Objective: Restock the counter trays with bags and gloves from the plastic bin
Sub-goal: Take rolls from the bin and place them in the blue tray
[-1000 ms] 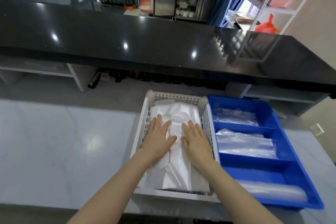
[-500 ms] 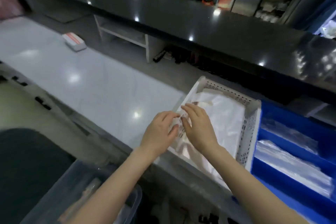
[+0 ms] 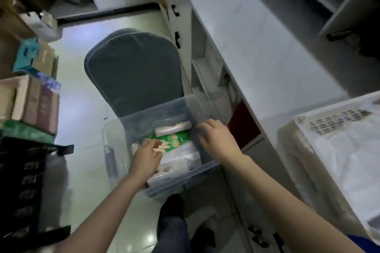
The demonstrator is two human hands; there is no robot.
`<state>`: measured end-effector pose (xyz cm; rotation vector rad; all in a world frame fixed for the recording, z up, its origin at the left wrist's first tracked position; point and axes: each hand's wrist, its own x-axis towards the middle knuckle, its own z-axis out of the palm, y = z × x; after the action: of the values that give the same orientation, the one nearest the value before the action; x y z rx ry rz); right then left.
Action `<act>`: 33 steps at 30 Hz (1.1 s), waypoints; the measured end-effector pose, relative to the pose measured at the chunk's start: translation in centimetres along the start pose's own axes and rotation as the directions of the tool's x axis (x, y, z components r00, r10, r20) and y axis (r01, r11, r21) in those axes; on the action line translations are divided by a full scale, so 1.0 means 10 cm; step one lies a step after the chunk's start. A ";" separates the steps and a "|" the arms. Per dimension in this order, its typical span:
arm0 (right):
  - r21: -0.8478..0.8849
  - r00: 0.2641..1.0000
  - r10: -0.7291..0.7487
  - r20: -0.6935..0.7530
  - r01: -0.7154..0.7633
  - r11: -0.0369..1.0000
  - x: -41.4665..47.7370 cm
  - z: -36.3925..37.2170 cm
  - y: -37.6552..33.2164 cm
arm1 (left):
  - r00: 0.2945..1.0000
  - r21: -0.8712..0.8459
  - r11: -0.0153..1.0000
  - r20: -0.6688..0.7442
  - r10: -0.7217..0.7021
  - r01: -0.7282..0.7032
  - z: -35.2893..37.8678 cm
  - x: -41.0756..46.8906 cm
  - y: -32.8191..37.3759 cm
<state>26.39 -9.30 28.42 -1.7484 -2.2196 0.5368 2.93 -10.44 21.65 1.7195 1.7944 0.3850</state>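
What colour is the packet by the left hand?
The packet is green with pale print; head view.

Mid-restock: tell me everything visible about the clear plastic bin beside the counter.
The clear plastic bin is a lidless, see-through rectangular tub, upright, low beside the white counter, by a grey padded chair. Inside lie a green printed packet, a white roll and white packs. The left hand reaches in, fingers spread on the green packet; the right hand is at its right rim, grip unclear.
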 end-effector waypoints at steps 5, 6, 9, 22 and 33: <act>-0.027 0.975 0.063 0.213 -0.059 0.998 0.35 0.69 -0.01 | 0.980 0.023 0.984 0.092 -0.179 0.177 0.08 0.12 -0.67; -0.039 0.964 0.078 0.253 -0.071 0.997 0.42 0.84 -0.01 | 0.973 0.029 0.980 0.111 -0.201 0.199 0.13 0.17 -0.80; -0.084 0.928 0.098 0.361 -0.072 0.994 0.62 1.37 -0.01 | 0.943 0.030 0.956 0.155 -0.294 0.293 0.31 0.34 -1.17; -0.210 0.925 0.101 0.367 -0.023 0.977 1.67 3.26 0.22 | 0.863 0.013 0.870 0.117 -0.491 0.493 1.35 1.10 -2.29; -0.345 0.945 0.081 0.316 0.035 0.938 1.94 3.56 0.26 | 0.834 0.175 0.816 -0.072 -0.547 0.551 1.63 1.30 -2.25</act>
<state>8.91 5.64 -5.02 -1.9782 -2.6620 0.4928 -4.58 -3.59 -7.32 1.2198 2.2955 -0.0227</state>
